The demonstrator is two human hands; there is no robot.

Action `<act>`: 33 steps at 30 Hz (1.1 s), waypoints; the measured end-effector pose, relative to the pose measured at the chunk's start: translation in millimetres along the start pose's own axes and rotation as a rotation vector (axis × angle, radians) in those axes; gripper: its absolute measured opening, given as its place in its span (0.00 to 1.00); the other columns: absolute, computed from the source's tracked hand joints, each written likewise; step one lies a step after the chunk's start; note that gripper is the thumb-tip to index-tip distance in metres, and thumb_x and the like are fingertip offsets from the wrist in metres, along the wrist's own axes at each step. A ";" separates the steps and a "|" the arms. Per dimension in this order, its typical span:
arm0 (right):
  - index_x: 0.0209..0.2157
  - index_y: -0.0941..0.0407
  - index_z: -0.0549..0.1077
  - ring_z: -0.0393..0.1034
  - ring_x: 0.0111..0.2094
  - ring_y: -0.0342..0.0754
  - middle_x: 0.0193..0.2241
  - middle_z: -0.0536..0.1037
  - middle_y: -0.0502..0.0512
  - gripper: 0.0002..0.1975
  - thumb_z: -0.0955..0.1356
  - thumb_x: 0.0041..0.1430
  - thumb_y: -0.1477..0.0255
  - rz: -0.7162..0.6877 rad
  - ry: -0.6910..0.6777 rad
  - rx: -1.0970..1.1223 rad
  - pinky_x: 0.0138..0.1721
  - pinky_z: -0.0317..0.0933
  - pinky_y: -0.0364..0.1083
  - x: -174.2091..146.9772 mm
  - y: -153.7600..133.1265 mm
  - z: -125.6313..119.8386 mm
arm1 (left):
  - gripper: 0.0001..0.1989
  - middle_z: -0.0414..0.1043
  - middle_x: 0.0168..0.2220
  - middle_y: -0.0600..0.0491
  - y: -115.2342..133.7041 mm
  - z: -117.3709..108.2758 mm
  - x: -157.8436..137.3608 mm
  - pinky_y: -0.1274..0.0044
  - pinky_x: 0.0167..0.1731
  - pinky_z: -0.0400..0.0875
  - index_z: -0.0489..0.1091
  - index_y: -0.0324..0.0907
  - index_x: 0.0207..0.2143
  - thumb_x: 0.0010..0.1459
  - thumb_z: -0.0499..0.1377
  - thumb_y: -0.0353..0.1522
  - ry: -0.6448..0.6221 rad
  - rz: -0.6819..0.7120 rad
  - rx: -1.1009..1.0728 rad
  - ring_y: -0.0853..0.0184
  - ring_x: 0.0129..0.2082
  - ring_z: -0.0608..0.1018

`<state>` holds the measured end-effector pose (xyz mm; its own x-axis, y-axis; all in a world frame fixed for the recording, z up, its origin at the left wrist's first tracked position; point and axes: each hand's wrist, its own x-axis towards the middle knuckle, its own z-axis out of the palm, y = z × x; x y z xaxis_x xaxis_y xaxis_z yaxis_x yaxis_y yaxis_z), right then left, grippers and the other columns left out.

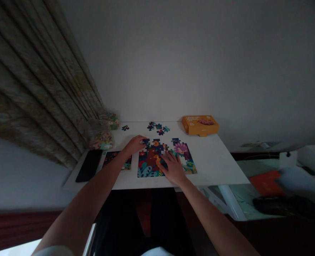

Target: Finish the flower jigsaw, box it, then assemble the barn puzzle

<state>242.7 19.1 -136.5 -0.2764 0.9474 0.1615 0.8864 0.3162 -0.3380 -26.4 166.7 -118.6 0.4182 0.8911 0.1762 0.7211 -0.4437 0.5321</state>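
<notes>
A partly joined jigsaw puzzle (149, 161) lies on the white table, with a dark, colourful picture and gaps along its top and middle. At its upper left corner, my left hand (136, 145) has its fingers closed at a dark puzzle piece (146, 141). My right hand (174, 170) rests over the middle of the puzzle, fingers spread and flat, covering part of the picture. Several loose puzzle pieces (159, 127) lie beyond the puzzle. Another single piece (125, 128) sits farther left.
An orange puzzle box (200, 125) stands at the back right of the table (213, 163). On the left are clear bags of pieces (102, 139), a black flat object (89, 165) and a printed picture sheet (127, 164) partly under my left arm. A curtain (40, 71) hangs at the left.
</notes>
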 end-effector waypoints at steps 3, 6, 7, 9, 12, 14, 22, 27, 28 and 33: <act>0.65 0.49 0.69 0.52 0.72 0.60 0.69 0.65 0.60 0.27 0.60 0.72 0.52 0.021 -0.041 -0.017 0.71 0.40 0.68 -3.1 -10.4 3.5 | 0.18 0.78 0.48 0.46 -0.6 6.1 10.2 0.67 0.56 0.73 0.79 0.42 0.49 0.55 0.65 0.28 -0.028 0.006 -0.002 0.58 0.49 0.80; 0.66 0.49 0.68 0.52 0.72 0.59 0.69 0.65 0.59 0.27 0.60 0.72 0.53 0.026 -0.053 -0.014 0.71 0.41 0.67 -3.3 -9.7 1.3 | 0.14 0.78 0.47 0.45 -1.5 11.7 17.6 0.67 0.54 0.74 0.81 0.42 0.45 0.55 0.65 0.28 -0.059 0.031 -0.010 0.58 0.47 0.81; 0.65 0.49 0.69 0.52 0.72 0.59 0.69 0.65 0.59 0.27 0.60 0.72 0.53 0.025 -0.053 -0.011 0.71 0.41 0.67 -3.2 -9.1 0.4 | 0.12 0.78 0.46 0.45 -1.8 13.4 19.2 0.66 0.54 0.74 0.81 0.42 0.43 0.55 0.65 0.28 -0.066 0.037 -0.011 0.58 0.46 0.81; 0.65 0.49 0.69 0.53 0.72 0.60 0.68 0.66 0.59 0.27 0.60 0.72 0.53 0.022 -0.044 -0.004 0.71 0.41 0.68 -3.0 -8.5 -0.4 | 0.09 0.78 0.46 0.46 -2.0 16.7 20.9 0.66 0.53 0.75 0.81 0.43 0.40 0.56 0.64 0.29 -0.077 0.046 -0.005 0.59 0.45 0.81; 0.64 0.48 0.70 0.54 0.71 0.61 0.68 0.67 0.59 0.27 0.60 0.72 0.52 0.013 -0.020 0.011 0.71 0.41 0.68 -2.9 -8.3 1.1 | 0.08 0.77 0.47 0.46 -0.9 20.1 21.2 0.67 0.52 0.76 0.81 0.44 0.38 0.58 0.62 0.30 -0.087 0.064 0.019 0.60 0.45 0.81; 0.64 0.47 0.70 0.55 0.71 0.61 0.67 0.67 0.59 0.27 0.60 0.72 0.51 0.009 -0.005 0.019 0.70 0.41 0.68 -3.0 -7.9 2.8 | 0.09 0.77 0.47 0.47 1.2 21.0 20.4 0.68 0.51 0.76 0.81 0.44 0.38 0.58 0.61 0.29 -0.090 0.064 0.039 0.62 0.44 0.81; 0.64 0.47 0.70 0.55 0.71 0.61 0.68 0.67 0.59 0.27 0.60 0.72 0.51 0.007 -0.002 0.039 0.70 0.42 0.69 -3.1 -6.9 4.5 | 0.18 0.70 0.63 0.39 27.6 32.1 -7.4 0.61 0.66 0.61 0.76 0.39 0.55 0.68 0.54 0.33 -0.044 0.119 0.253 0.54 0.64 0.71; 0.64 0.48 0.70 0.55 0.71 0.61 0.67 0.67 0.60 0.27 0.59 0.72 0.52 0.004 0.010 0.038 0.70 0.42 0.70 -3.2 -6.7 6.5 | 0.30 0.57 0.72 0.38 45.9 55.6 -33.1 0.51 0.70 0.47 0.60 0.40 0.69 0.72 0.49 0.44 -0.103 0.035 0.352 0.50 0.72 0.60; 0.64 0.48 0.70 0.55 0.71 0.61 0.67 0.67 0.60 0.27 0.59 0.72 0.52 0.003 0.011 0.039 0.70 0.42 0.70 -3.2 -6.7 6.7 | 0.31 0.55 0.72 0.38 48.2 58.8 -35.7 0.50 0.70 0.45 0.58 0.40 0.70 0.72 0.48 0.45 -0.112 0.010 0.356 0.50 0.73 0.58; 0.65 0.48 0.70 0.55 0.71 0.62 0.67 0.67 0.60 0.27 0.60 0.72 0.52 0.003 0.011 0.053 0.70 0.42 0.70 -3.1 -7.3 4.9 | 0.33 0.51 0.74 0.39 56.1 60.7 -37.2 0.47 0.70 0.39 0.54 0.42 0.72 0.72 0.47 0.47 -0.136 -0.044 0.343 0.50 0.74 0.55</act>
<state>235.2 14.1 -139.1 -0.2697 0.9478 0.1703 0.8664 0.3160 -0.3867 32.1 102.9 -145.6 0.4358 0.8994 0.0352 0.8736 -0.4321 0.2237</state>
